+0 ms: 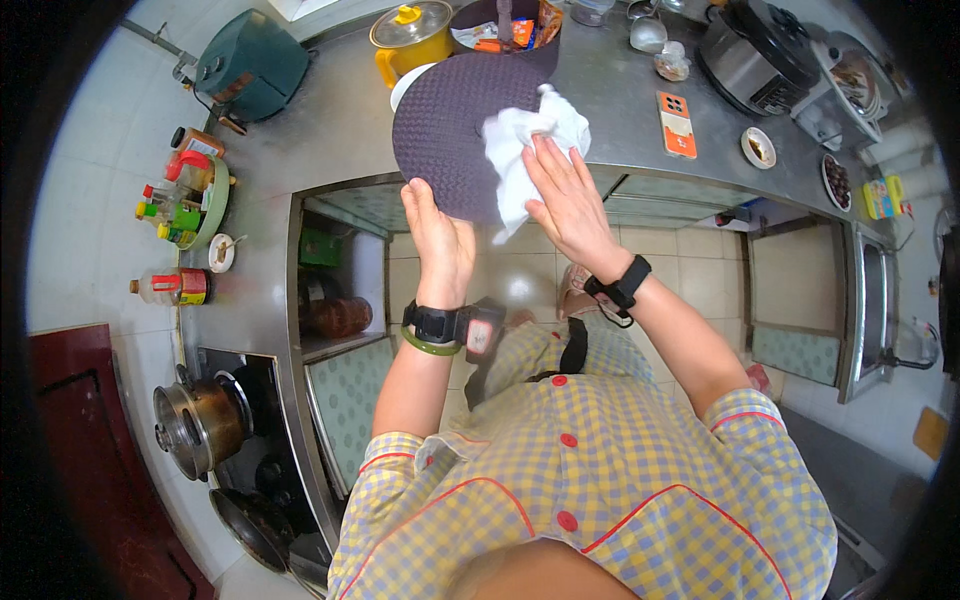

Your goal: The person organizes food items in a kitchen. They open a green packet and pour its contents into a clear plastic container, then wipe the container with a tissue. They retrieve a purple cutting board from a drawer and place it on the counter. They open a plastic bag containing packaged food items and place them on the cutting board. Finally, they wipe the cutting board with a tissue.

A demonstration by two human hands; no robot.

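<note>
In my left hand (436,240) is the near edge of a flat, rounded, dark purple piece with a woven texture (445,130), perhaps a mat or a lid. It is raised at the counter's front edge, and the fingers behind it are partly hidden. My right hand (572,205) presses a crumpled white cloth (512,150) against the right part of its surface, fingers stretched over the cloth. Part of a white round thing (402,85) shows behind the dark piece. Both wrists wear black straps.
Beyond stand a yellow lidded pot (410,35) and a dark container (465,25) of colourful packets. An orange-and-white phone-shaped object (677,125), a small dish (758,148) and an electric cooker (755,60) are to the right. Bottles (180,212), a steel pot (205,425) and a pan (250,525) are left.
</note>
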